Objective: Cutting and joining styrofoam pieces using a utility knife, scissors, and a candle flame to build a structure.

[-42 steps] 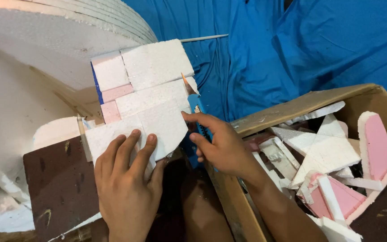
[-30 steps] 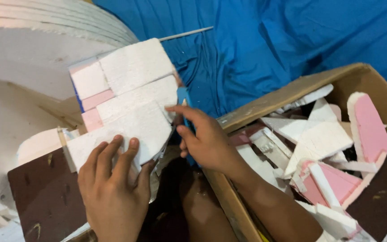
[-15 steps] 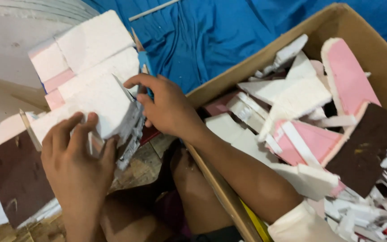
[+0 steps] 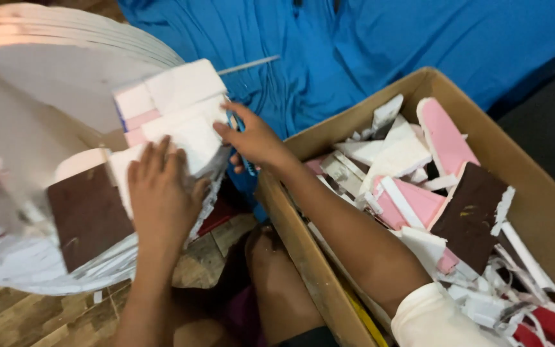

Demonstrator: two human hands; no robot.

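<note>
- Head camera looks down on two bare hands working at a stack of white and pink foam pieces (image 4: 175,109), which rests on a large pale sheet (image 4: 40,83) to the left of a cardboard box (image 4: 303,238).
- Left hand (image 4: 162,193) lies palm down, fingers stretched flat and slightly spread, pressing on the lower white foam piece; it grips nothing, only holds the piece down. Its forearm runs straight up from the bottom edge of the view.
- Just left of that hand a dark brown sheet (image 4: 88,215) lies partly under the foam.
- Right hand (image 4: 255,141) reaches across from the box side, forearm slanting over the box's near wall, wrist bent left. Its fingers are curled around a blue-handled tool (image 4: 242,173), and the fingertips touch the right edge of the foam stack.
- Inside the box lie foam offcuts (image 4: 412,154): white strips, pink soles and a brown piece.
- Blue cloth (image 4: 367,45) fills the background behind box and foam.
</note>
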